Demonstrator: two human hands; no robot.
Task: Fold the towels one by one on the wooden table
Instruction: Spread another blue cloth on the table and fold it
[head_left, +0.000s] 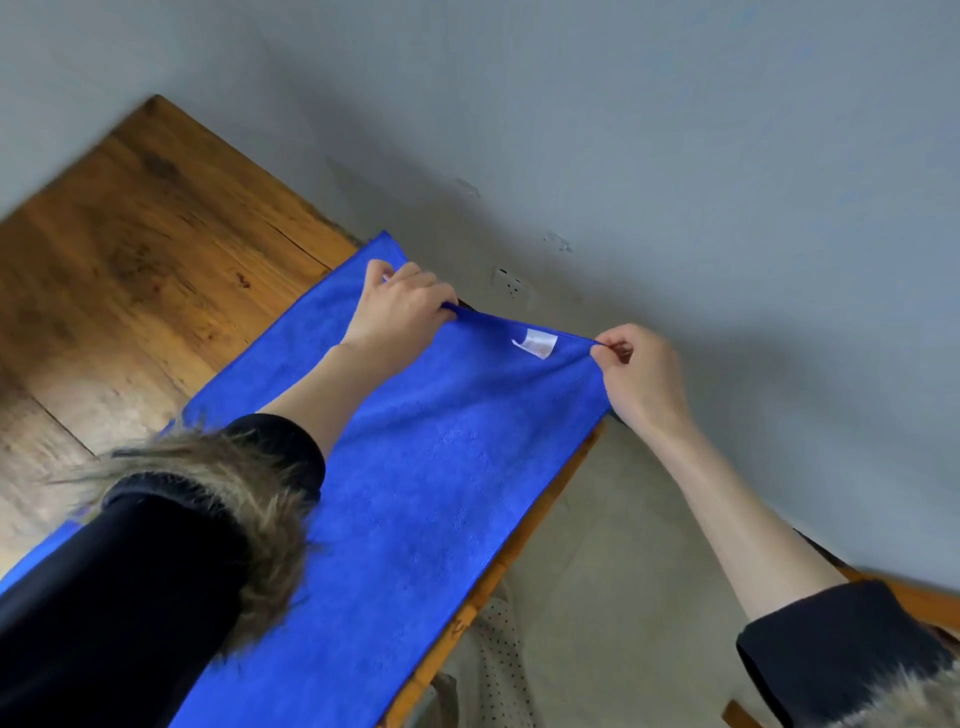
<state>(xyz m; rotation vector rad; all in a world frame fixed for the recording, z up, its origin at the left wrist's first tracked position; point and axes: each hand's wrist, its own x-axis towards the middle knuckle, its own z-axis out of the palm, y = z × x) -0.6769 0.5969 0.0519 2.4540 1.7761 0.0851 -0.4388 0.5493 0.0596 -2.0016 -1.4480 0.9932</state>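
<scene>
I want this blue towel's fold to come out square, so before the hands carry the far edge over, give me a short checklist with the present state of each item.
1. Left hand grips one far corner of the blue towel: ok.
2. Right hand pinches the other far corner: ok.
3. Edge between the hands is taut, white label facing up: ok.
4. Towel body lies flat on the wooden table: ok where visible; the left sleeve hides part.
5. Near edge of the towel is straight: cannot tell, out of frame.
6. Towel is fully on the table: not ok, the right-hand corner reaches past the table's side.
</scene>
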